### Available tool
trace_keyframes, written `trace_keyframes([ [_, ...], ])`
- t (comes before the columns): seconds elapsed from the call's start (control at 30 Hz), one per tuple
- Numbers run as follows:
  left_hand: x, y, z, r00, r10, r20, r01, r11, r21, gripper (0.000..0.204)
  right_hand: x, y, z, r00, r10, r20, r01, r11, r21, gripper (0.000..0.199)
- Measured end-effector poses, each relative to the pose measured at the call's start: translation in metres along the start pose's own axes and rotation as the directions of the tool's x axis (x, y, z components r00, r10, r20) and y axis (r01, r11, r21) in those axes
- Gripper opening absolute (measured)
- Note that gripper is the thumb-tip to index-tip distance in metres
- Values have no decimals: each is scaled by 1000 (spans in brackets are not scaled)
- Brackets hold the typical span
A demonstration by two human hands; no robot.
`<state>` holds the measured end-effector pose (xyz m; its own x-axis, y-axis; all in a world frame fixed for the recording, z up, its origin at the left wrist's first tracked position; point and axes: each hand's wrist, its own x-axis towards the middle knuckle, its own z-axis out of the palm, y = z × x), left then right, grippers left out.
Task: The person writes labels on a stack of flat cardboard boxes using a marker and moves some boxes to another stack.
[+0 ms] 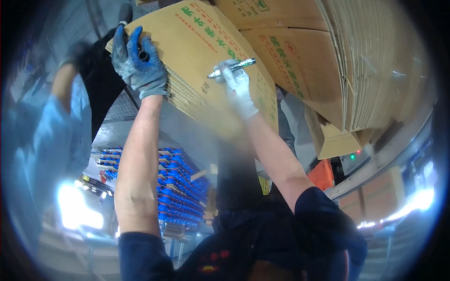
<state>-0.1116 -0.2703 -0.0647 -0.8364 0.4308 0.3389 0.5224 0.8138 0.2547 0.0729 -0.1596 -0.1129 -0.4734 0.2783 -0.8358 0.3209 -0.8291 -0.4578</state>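
Note:
A stack of flattened cardboard boxes lies slanted before me, with green and red print on its top sheet. My left hand, in a grey and blue glove, rests on the stack's left edge. A small black round cap, its hollow end showing, is pinched between that hand's fingers. In a pale glove, my right hand is closed round a white and black marker pen. The pen lies across the fingers, its left end over the top sheet, just above some dark handwritten marks; whether it touches the cardboard I cannot tell.
More flattened boxes stand piled at the right. An open carton sits below them, beside a small green light. Stacked blue items fill racks at the lower left. Another person in light blue stands at the left.

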Motion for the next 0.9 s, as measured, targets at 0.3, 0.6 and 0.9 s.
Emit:
trace_keyframes([
  [0.3,-3,1,-1,999,-10,37,9,1000,25,27,0,2,-4,999,36,-40,-36,999,0,13],
  [0.6,-1,5,-1,999,1,47,-5,996,90,25,1,1,-7,1000,18,-21,-16,997,82,13],
  [0.9,-2,5,-3,998,-45,51,42,998,53,25,-4,-4,-12,999,40,-4,-39,993,110,14],
])
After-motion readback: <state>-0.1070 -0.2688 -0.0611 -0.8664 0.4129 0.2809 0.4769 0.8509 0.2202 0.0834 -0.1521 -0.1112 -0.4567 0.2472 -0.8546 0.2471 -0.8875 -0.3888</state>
